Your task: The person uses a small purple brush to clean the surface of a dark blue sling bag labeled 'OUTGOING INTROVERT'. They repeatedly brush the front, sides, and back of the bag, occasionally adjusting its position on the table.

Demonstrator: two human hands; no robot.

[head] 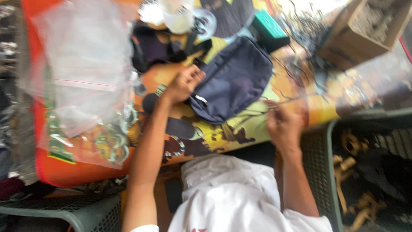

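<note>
A dark navy fabric pouch bag (234, 79) lies on the colourful patterned table (300, 92), its long axis diagonal from lower left to upper right. The left hand (184, 83) pinches its lower-left corner, fingers curled. The blurred right hand (283, 122) grips a thin wire (257, 112). Clear plastic bags (81, 64) lie left.

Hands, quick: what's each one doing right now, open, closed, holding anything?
Left hand: fingers curled on the edge of the dark blue pouch, gripping it.
Right hand: closed, pinching a thin metal piece; too blurred to identify.
</note>
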